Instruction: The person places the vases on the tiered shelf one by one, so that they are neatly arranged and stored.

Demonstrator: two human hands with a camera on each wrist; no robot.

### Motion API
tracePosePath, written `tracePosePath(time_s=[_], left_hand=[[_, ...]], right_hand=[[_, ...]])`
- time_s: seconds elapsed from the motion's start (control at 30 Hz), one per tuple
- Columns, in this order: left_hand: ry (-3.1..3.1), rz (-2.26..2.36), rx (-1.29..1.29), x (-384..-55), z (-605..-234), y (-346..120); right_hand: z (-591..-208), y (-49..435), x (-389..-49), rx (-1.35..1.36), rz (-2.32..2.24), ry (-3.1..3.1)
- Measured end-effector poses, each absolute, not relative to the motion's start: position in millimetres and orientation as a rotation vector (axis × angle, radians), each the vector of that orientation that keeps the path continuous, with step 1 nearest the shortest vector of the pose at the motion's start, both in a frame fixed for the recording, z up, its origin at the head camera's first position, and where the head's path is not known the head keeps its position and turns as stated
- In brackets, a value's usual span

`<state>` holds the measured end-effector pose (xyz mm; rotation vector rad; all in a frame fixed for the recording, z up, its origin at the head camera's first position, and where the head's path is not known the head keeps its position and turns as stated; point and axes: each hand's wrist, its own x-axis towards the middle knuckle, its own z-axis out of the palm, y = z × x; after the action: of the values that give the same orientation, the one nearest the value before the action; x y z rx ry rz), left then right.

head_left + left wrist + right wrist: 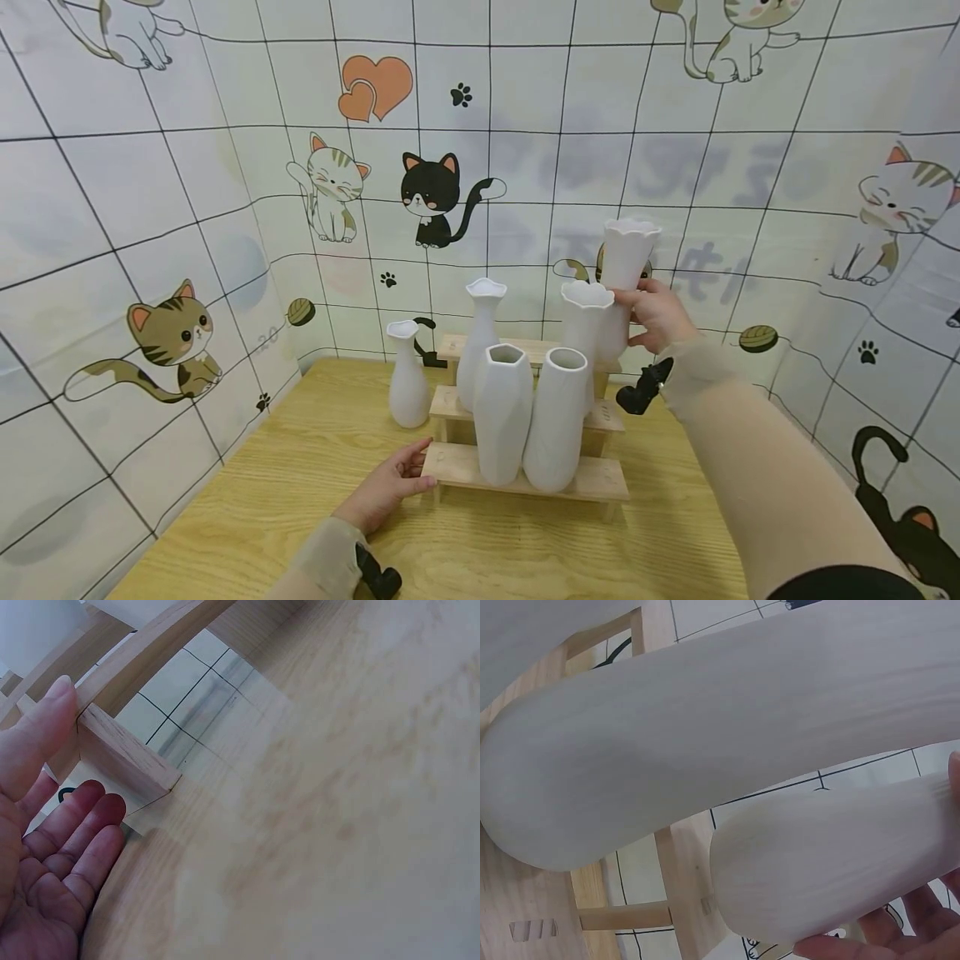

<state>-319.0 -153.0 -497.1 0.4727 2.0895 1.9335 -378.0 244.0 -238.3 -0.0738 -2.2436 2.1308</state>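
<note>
At the right end of a three-step wooden stand (525, 479), my right hand (660, 315) grips a tall white vase (630, 250) with a ruffled rim. Its rounded base (780, 877) is right at the top step in the right wrist view. My left hand (386, 487) holds the left end of the lowest step, thumb (45, 727) at the board's near edge and fingers beside the leg. Another ruffled vase (587, 321) and a slim-necked vase (480, 333) occupy the middle step. A faceted vase (504, 417) and a smooth cylindrical one (557, 421) share the bottom step.
A small white vase (408, 383) with a narrow neck stands on the wood-grain table (300, 467), left of the stand. Behind and on both sides rises a white grid-patterned covering (525, 92) printed with cartoon cats.
</note>
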Motion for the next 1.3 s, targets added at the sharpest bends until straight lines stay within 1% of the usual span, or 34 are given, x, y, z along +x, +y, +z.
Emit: tracePosePath(time_s=[0.47,0.73,1.3], left_hand=[[2.092,1.937,0.462,-318.0,-496.5,-152.4],[2.096,1.937,0.46,-318.1,-497.6,-152.2],[2.092,1.935,0.463,-318.5,-495.8,-153.2]], right_hand=[[-243.5,236.6,-388.2,-0.012,2.118,-2.303],[-247.9,232.7,-395.7,-0.039,2.151,-2.277],[-250.5,227.7,-400.0,-0.023,2.158,-2.278]])
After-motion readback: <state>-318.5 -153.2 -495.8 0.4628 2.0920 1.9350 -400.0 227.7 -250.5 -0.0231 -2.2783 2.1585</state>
